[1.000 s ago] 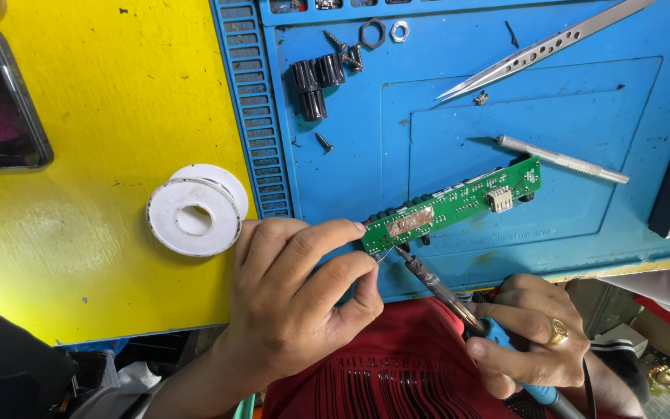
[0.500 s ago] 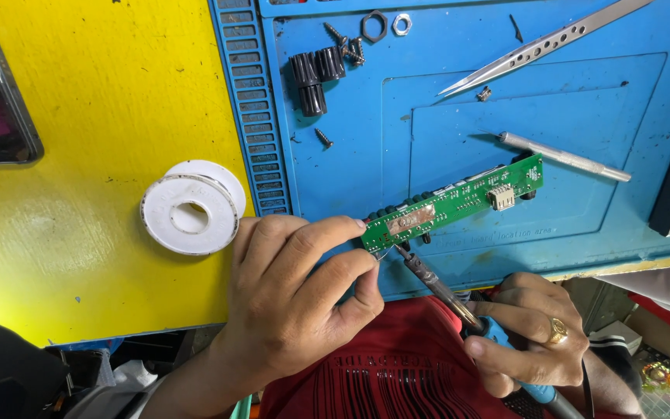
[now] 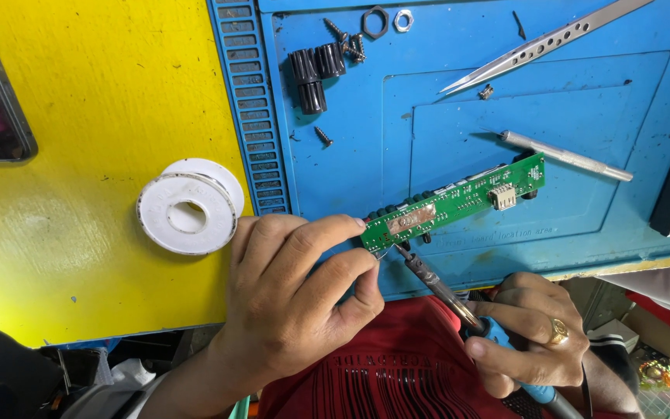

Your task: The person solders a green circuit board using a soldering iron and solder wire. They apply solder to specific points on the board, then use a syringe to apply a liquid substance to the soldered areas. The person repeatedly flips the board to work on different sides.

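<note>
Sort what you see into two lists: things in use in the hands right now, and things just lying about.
In use: left hand, circuit board, right hand, soldering iron.

Lying about: tweezers, white spool, black knobs, nuts, screws, metal rod.

Left hand curled, fingertips pinched, right hand fisted in a pen-like grip, wrists apparently low

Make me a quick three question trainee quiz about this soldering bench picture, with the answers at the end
1. True or false: the soldering iron is in the right hand.
2. Which lies on the yellow surface? A tweezers B white spool C black knobs
3. Which end of the green circuit board does the left hand pinch?

Key: 1 true. 2 B. 3 Its lower left end, beside the iron's tip.
</note>
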